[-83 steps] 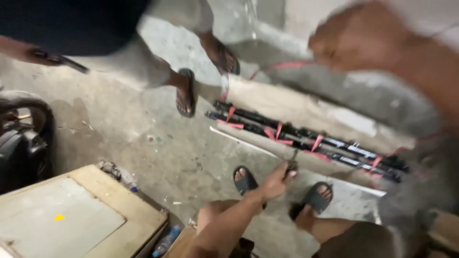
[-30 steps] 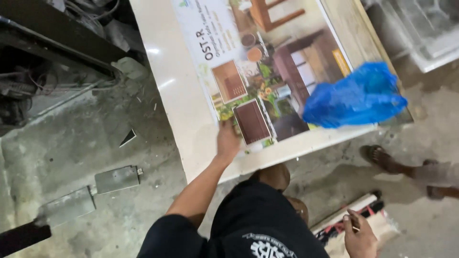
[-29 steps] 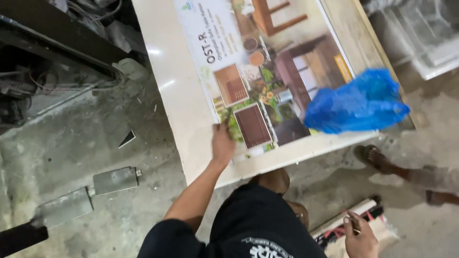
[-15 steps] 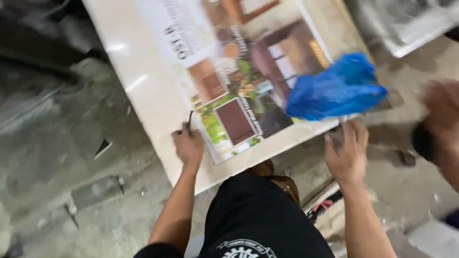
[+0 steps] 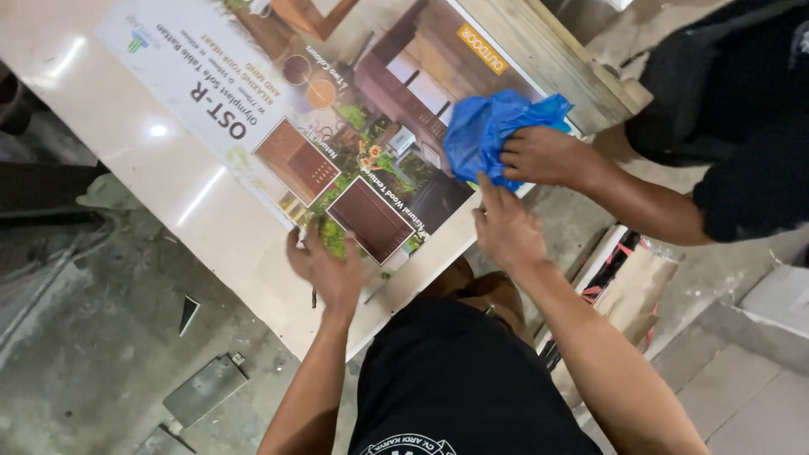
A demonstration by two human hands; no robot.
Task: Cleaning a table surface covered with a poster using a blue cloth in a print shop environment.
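The left hand (image 5: 330, 271) lies open and flat on the near edge of a colourful printed poster (image 5: 337, 126), which covers a glossy cream tabletop (image 5: 168, 194). The right hand (image 5: 506, 232), fingers loosely spread and holding nothing, touches a crumpled blue plastic bag (image 5: 489, 135) at the poster's right edge. A co-worker's hand (image 5: 543, 156) presses on that bag.

A glossy cream-white rectangular counter (image 5: 181, 211) runs slantwise across the view, its surface catching spots of light. Flat on it lies a large printed poster with pictures of brown wooden panels and furniture (image 5: 337, 126), and on the poster's near corner sits a crumpled blue plastic bag (image 5: 484, 135). Beyond the poster, along the far side, a strip of bare pale wood (image 5: 560, 63) shows, possibly a separate board. Below is a stained grey concrete floor (image 5: 84, 337) with a flat grey metal piece (image 5: 202, 389) lying on it.
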